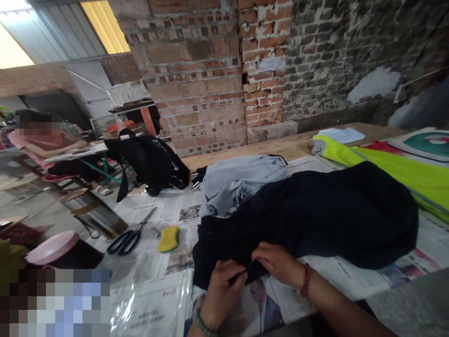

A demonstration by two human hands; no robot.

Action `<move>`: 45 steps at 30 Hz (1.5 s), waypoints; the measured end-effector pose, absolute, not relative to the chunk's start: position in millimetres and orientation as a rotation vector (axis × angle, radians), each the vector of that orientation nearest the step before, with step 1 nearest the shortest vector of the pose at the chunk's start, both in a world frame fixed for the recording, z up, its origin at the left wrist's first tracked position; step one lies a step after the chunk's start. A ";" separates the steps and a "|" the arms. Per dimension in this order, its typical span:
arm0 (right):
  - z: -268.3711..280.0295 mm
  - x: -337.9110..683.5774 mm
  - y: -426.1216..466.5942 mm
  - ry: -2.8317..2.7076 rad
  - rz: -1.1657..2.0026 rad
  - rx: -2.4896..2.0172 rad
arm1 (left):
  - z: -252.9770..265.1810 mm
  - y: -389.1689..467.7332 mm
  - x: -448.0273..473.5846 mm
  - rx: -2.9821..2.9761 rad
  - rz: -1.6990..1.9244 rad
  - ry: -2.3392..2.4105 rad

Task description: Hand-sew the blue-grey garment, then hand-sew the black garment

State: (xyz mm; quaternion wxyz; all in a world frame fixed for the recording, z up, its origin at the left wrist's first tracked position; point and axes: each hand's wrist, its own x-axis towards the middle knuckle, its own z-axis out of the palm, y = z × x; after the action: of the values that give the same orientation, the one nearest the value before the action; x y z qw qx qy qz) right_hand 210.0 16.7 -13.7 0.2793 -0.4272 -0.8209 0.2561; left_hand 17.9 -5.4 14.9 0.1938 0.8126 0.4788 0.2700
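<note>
A large dark garment (pixel 315 210), black to navy, lies spread over the newspaper. At its near left edge, my left hand (pixel 226 283) is closed, pinching a bit of the dark cloth. Close beside it, my right hand (pixel 277 260) is closed on the same edge, its fingertips almost meeting the left ones. A thin dark loop, perhaps thread, curves up by the right fingertips; any needle is too small to make out. Folded grey clothing (pixel 242 180) sits just behind the dark garment.
Left of the garment are a yellow sponge (pixel 168 238), dark-handled scissors (pixel 126 241), a metal flask (pixel 94 213) and a pink-lidded container (pixel 56 248). A black backpack (pixel 150 161) stands behind them. A neon-yellow garment (pixel 389 168) lies right. Another person (pixel 52 145) sits far left.
</note>
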 end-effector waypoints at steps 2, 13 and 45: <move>-13.4 210.8 16.8 -2.211 0.695 -1.124 | 14.5 -4.5 18.7 2.277 0.758 1.350; -13.6 211.8 19.2 -2.238 0.682 -1.072 | 13.2 -3.0 18.9 2.311 0.739 1.346; -18.0 209.6 12.6 -2.093 0.719 -0.903 | 13.1 0.2 27.5 2.268 0.764 1.331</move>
State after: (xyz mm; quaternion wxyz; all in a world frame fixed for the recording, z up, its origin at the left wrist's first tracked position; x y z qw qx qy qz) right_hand 209.6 12.6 -18.0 0.3671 -0.3514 -0.8146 0.2797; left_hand 27.5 0.2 13.1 0.2003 0.8113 0.4762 0.2735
